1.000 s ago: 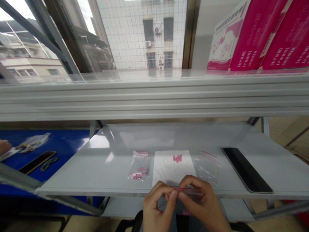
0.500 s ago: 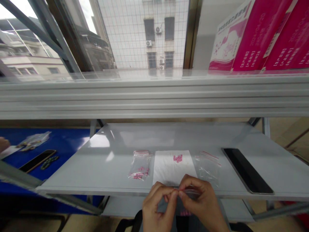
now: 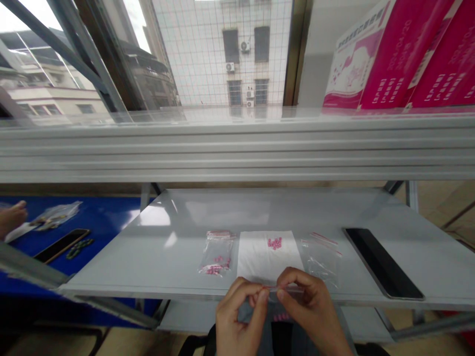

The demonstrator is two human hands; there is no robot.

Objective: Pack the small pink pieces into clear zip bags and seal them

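Observation:
My left hand [image 3: 243,314] and my right hand [image 3: 309,306] pinch the top strip of a small clear zip bag [image 3: 281,307] between thumbs and forefingers. The bag hangs just in front of the shelf's edge, and several pink beads [image 3: 281,317] show low in it. Beyond my hands, a white paper sheet [image 3: 256,252] carries a cluster of pink beads [image 3: 275,243]. To its left lie zip bags [image 3: 216,254] with pink beads inside. On the right of the sheet are flat clear zip bags [image 3: 322,257] with red strips.
A dark phone [image 3: 382,262] lies at the right on the grey shelf [image 3: 148,257]. Pink boxes [image 3: 393,64] stand on the upper shelf. At left, another person's hand [image 3: 13,218] is over a blue table [image 3: 111,212] with a phone [image 3: 61,245], a bead bracelet [image 3: 79,248] and a bag [image 3: 57,216].
My fingertips have moved slightly apart along the bag's top strip, left hand a little leftward. The other person's hand has come further into view at the left.

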